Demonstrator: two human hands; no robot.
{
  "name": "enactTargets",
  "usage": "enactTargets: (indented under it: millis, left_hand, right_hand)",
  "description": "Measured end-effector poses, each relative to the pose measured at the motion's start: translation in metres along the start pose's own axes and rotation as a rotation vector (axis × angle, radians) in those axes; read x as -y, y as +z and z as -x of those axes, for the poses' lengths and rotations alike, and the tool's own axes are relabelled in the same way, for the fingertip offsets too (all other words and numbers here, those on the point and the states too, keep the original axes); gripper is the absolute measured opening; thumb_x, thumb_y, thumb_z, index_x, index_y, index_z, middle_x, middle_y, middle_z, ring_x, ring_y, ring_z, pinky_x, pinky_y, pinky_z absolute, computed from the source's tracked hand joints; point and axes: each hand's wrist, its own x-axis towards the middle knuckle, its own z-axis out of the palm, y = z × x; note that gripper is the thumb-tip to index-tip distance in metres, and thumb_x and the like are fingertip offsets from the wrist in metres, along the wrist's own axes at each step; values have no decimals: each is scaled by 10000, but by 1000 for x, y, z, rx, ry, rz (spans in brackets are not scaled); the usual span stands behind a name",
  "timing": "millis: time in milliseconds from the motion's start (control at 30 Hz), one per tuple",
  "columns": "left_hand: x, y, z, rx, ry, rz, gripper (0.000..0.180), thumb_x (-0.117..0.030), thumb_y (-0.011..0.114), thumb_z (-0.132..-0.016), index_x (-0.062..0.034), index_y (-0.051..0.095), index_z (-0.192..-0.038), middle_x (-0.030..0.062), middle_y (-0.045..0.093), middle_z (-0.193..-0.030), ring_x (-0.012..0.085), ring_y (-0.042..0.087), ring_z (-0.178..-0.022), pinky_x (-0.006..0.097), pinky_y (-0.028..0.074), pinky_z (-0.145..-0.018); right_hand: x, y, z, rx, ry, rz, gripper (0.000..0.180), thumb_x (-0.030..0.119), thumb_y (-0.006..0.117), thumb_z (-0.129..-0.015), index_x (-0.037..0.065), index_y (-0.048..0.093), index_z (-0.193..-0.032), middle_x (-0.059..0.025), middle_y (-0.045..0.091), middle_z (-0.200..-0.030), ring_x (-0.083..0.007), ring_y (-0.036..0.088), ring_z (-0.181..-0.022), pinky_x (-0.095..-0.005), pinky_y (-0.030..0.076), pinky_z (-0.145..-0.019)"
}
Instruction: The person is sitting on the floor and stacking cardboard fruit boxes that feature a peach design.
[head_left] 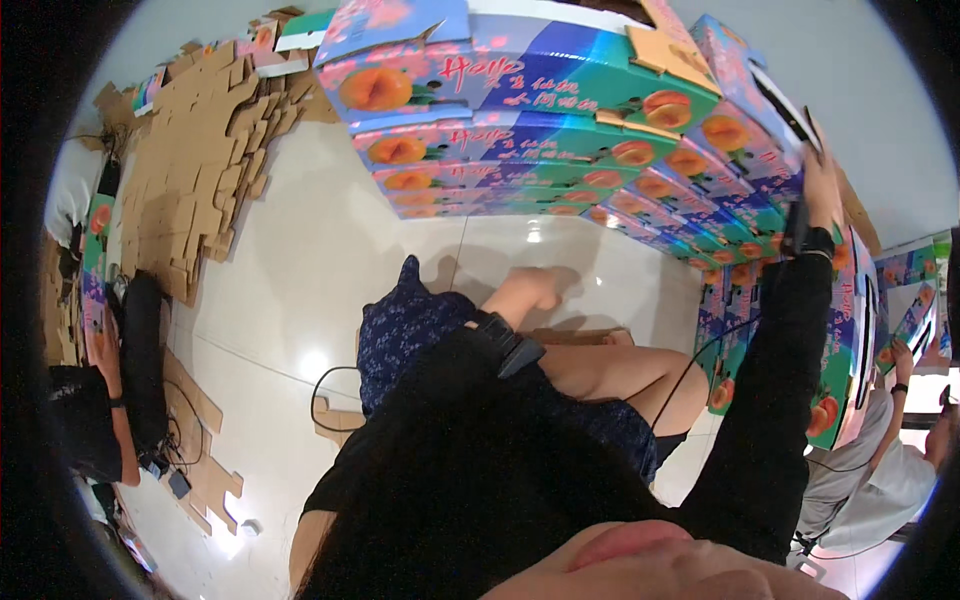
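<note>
Blue-green fruit-print boxes point(520, 150) are formed and stacked in tiers ahead and right; flat cardboard point(180, 160) is left unformed on the floor point(300, 250). Remaining count can't be judged. Top-right box point(745, 120) is touched near its close end by the right hand point(822, 188); finger opening and grip can't be told. Left hand point(535, 290) is held over the floor, apparently empty, opening unclear. Box's long axis is pointed away from the body, printed side turned inward.
</note>
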Motion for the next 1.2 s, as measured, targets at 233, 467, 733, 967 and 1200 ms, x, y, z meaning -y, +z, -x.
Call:
enactTargets:
  millis: [233,467,733,967,1200]
  left_hand:
    - [-3,12,-21,111,-75,-100,436,-378,558,-805,-53,661,-1076,156,643,-1113,311,615,-1029,402,483,-860]
    - [2,11,-16,103,-84,-120,429,-393,566,-796,-64,675,-1050,140,652,-1099,309,620,-1020,411,491,-842]
    - [1,21,-20,54,-96,-155,429,-399,587,-775,-78,683,-1042,129,666,-1067,299,629,-1007,403,494,-839]
    - [-1,23,-22,70,-86,-174,397,-343,584,-763,-71,681,-1036,124,671,-1054,299,638,-987,398,501,-819]
    - [0,25,-23,76,-98,-144,415,-365,598,-765,-64,675,-1040,130,667,-1058,292,634,-996,402,490,-839]
  right_hand:
    - [-78,2,-43,264,-90,47,596,506,388,-919,42,554,-1254,-188,531,-1298,-316,463,-1245,-350,288,-1055]
    - [-66,15,-45,197,9,343,568,564,340,-898,180,555,-1257,-173,555,-1258,-357,481,-1202,-397,317,-1034]
    - [-50,2,-21,129,-135,364,455,380,372,-944,60,577,-1195,-170,593,-1151,-318,526,-1110,-352,362,-968]
    - [-70,5,-23,-43,-49,188,579,544,449,-851,84,623,-1156,-187,625,-1130,-356,559,-1094,-398,396,-952]
    - [-73,4,-31,58,-123,170,526,495,442,-872,92,623,-1157,-182,609,-1165,-338,545,-1115,-381,380,-967]
